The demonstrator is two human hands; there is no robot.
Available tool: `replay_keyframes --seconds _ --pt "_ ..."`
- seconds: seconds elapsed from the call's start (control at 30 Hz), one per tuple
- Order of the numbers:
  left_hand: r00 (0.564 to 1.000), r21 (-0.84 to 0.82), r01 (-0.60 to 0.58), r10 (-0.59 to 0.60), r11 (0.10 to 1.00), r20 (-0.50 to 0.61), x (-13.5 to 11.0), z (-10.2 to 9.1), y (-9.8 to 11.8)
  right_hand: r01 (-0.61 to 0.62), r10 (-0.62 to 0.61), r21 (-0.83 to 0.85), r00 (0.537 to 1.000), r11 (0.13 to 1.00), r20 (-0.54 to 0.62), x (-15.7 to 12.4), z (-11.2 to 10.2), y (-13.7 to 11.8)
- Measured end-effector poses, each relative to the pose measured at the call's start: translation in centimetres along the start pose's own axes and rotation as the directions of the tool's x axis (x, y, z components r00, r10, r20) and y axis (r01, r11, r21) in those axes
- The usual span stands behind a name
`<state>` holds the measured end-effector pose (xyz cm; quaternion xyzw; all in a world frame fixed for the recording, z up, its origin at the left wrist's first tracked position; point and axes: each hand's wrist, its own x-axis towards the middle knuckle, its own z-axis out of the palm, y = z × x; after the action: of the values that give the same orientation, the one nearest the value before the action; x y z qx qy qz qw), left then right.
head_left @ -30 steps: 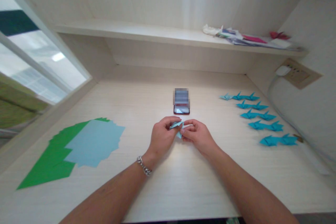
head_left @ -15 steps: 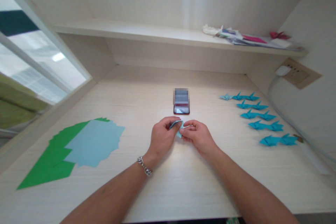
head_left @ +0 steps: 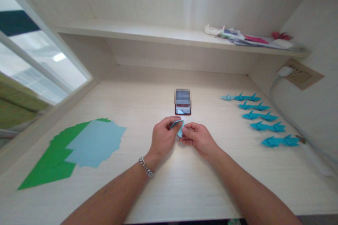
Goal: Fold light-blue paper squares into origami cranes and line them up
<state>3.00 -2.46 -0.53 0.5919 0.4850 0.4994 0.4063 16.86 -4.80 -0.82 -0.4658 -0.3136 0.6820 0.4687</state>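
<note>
Between my hands, a little above the desk, is a small piece of folded light blue paper [head_left: 180, 132]. My left hand [head_left: 164, 134] pinches it from the left, the thumb lying over its front. On the other side my right hand [head_left: 196, 135] is closed at the paper's right edge, thumb and fingers together; parts of the paper are hidden behind the fingers. Several folded blue paper cranes [head_left: 264, 116] stand in short rows on the right. At the left lie fanned light blue paper sheets [head_left: 97, 144], overlapping green paper sheets [head_left: 47, 165].
Just beyond my hands a phone [head_left: 183, 109] lies on the desk [head_left: 137, 102]. Papers [head_left: 256, 39] rest on the shelf [head_left: 148, 32] at the back. A charger [head_left: 285, 71] sits in the wall socket [head_left: 303, 75], its cable running down the right side.
My right thumb and fingers have shifted slightly down and right along the paper, so more of its lower part shows. My left hand keeps its hold in nearly the same place.
</note>
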Motion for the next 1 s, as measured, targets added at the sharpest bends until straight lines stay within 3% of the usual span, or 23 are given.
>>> replay_keyframes --seconds 0.47,0.77,1.0 --pt "1.0 0.001 0.013 -0.013 1.0 -0.017 -0.14 0.12 -0.02 0.123 -0.128 -0.059 0.987 0.991 -0.095 0.22 0.09 0.6" --pt "1.0 0.0 -0.001 0.001 1.0 -0.025 0.03 0.03 -0.12 0.064 -0.064 0.01 0.996 0.998 -0.056 0.11 0.28 0.52" --pt "0.999 -0.007 0.019 -0.019 1.0 -0.035 -0.03 0.14 -0.26 0.111 -0.113 -0.034 0.992 0.993 -0.059 0.3 0.17 0.9"
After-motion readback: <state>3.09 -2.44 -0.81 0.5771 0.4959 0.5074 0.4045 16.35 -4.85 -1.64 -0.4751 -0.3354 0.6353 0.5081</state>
